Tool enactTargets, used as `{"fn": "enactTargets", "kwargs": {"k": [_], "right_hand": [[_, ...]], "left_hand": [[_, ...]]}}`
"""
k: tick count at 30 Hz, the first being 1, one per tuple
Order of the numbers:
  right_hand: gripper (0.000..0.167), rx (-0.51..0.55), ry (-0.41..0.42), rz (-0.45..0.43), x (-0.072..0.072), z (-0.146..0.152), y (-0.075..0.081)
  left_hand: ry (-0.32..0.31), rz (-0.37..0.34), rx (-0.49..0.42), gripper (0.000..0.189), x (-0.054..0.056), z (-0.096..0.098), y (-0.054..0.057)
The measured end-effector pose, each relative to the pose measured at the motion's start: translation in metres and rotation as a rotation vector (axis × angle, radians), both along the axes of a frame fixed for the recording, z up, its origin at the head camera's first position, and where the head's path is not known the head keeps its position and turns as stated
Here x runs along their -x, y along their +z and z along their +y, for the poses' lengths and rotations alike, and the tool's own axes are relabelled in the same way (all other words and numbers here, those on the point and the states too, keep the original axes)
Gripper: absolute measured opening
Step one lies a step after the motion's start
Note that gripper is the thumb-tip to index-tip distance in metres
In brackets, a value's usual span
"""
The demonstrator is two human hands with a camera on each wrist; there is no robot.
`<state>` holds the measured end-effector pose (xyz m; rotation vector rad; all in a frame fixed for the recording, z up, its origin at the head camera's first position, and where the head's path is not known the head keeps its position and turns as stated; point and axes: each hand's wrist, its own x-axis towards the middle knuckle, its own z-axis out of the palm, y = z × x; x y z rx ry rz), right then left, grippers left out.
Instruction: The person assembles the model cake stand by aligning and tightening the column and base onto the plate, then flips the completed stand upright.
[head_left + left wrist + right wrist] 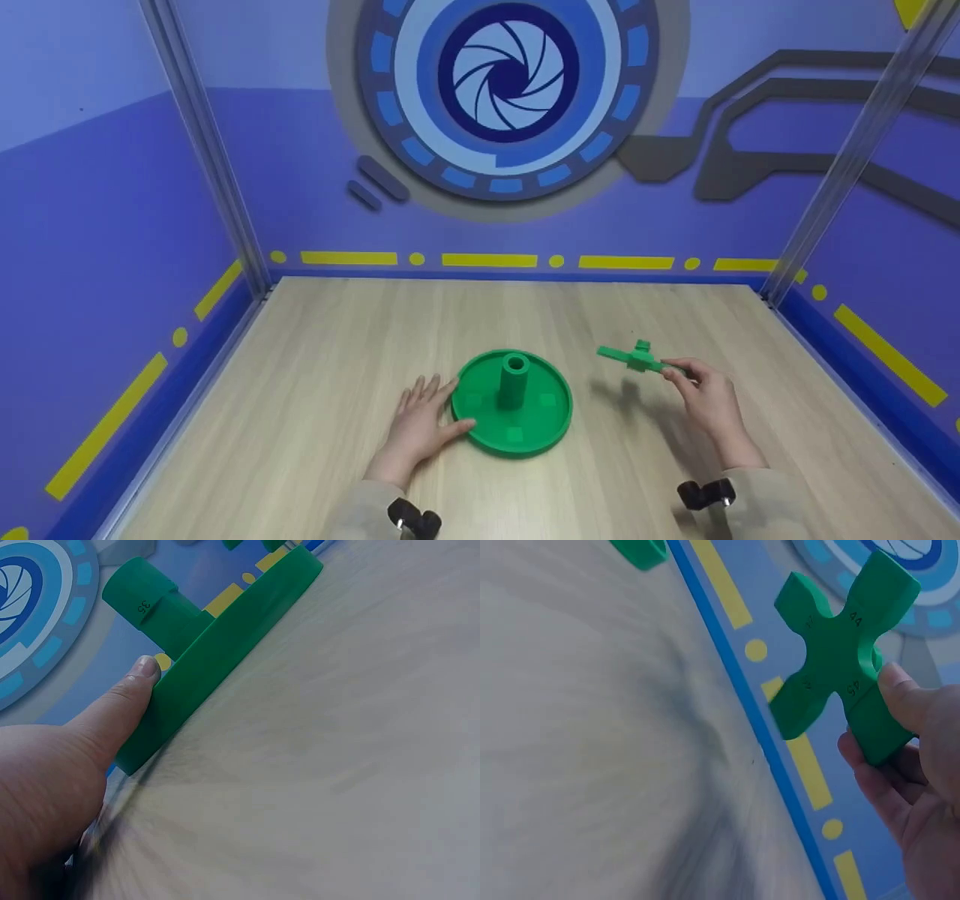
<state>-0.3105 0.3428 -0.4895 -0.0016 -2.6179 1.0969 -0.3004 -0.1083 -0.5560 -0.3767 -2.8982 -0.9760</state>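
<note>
A round green dish [551, 427] with a low rim lies flat on the table, and a hollow green post [514, 388] stands upright at its middle. My left hand [420, 426] rests at the dish's left side, fingers spread and thumb laid at the rim. In the left wrist view the straight thumb [120, 705] shows against the edge below the post, marked 35. Right of the dish, my right hand [709, 397] pinches one arm of a green cross-shaped piece [836, 652] between thumb and fingers, above the table. Numbers including 44 and 45 are marked on its arms.
The light wooden table [360, 330] ends at a blue back wall [300, 172] with yellow markings. Side walls with metal corner posts [217, 165] enclose it on the left and right. A shadow falls on the wood under the cross-shaped piece.
</note>
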Motion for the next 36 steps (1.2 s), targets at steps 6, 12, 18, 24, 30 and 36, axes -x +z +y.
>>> {"fn": "enactTargets", "kwargs": {"k": [6, 12, 18, 24, 30, 36], "right_hand": [[0.030, 0.079, 0.019, -0.011, 0.001, -0.022, 0.004], [0.023, 0.238, 0.052, -0.003, 0.003, -0.044, 0.007], [0.029, 0.441, 0.103, -0.036, 0.003, -0.063, 0.016], [0.028, 0.585, 0.181, -0.053, 0.004, -0.083, 0.025], [0.028, 0.704, 0.270, -0.107, 0.005, -0.106, 0.030], [0.027, 0.758, 0.277, -0.127, 0.010, -0.132, 0.029]], "left_hand": [[-0.002, -0.001, -0.004, 0.088, 0.000, 0.000, 0.000], [-0.009, 0.009, -0.010, 0.087, 0.000, 0.000, 0.001], [-0.015, 0.016, -0.014, 0.089, 0.001, -0.001, 0.001], [-0.012, 0.009, -0.012, 0.089, 0.001, -0.001, 0.000], [-0.007, -0.005, -0.017, 0.088, 0.002, -0.001, -0.001], [-0.003, -0.027, -0.018, 0.088, 0.002, -0.001, -0.001]]}}
